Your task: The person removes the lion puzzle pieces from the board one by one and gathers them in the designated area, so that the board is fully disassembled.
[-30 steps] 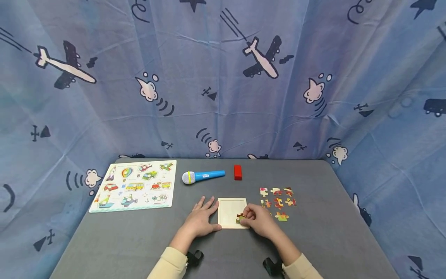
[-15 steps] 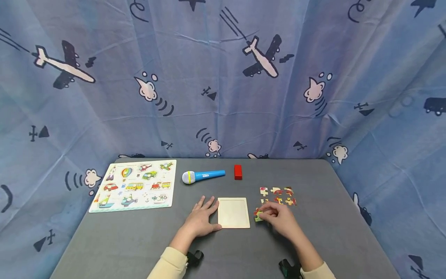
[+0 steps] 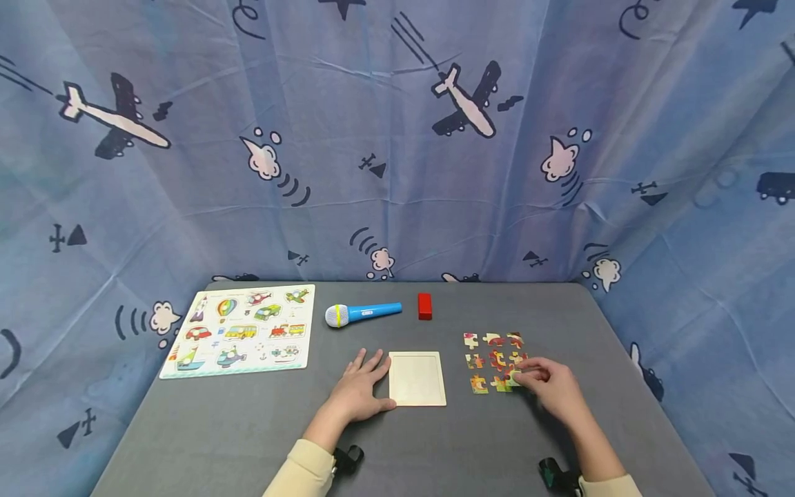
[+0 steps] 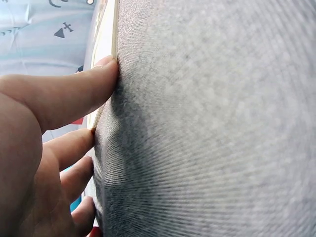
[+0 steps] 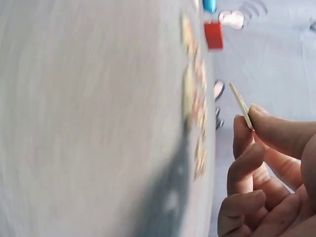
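The left hand (image 3: 357, 395) lies with spread, straight fingers beside the pale square puzzle tray (image 3: 417, 379). Its thumb and index fingertip touch the tray's left edge; the left wrist view shows the thumb (image 4: 86, 89) against that edge. Over at the right, the right hand (image 3: 554, 391) pinches a jigsaw piece (image 5: 240, 104) between thumb and index finger, raised above the table. Beneath and left of that hand lie several loose jigsaw pieces (image 3: 478, 384) in rough rows, red, yellow and green. The inside of the tray is bare.
A blue toy microphone (image 3: 373, 312) and a red block (image 3: 424, 306) lie behind the tray. A board with vehicle pictures (image 3: 239, 333) is at the far left. A patterned blue curtain (image 3: 397, 172) hangs behind the grey table (image 3: 435, 455).
The right hand has carried the jigsaw piece from over the tray's lower right corner rightward, past the front row, to the right end of the loose pieces. The left hand has stayed put.
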A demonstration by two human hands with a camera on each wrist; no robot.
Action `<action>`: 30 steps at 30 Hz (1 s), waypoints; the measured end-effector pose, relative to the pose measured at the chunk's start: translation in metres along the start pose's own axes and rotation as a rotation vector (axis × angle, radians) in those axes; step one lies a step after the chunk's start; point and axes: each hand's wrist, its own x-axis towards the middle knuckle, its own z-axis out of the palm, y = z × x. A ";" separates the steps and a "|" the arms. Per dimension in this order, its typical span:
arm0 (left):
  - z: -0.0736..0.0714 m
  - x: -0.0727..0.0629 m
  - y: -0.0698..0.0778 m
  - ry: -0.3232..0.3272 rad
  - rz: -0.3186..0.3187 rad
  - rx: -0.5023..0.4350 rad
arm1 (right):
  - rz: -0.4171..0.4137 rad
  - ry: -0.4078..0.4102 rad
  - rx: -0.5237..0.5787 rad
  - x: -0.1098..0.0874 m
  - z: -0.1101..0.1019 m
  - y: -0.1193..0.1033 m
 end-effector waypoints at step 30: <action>0.004 -0.002 -0.010 0.046 0.063 -0.074 | 0.016 0.046 -0.188 0.014 -0.014 0.030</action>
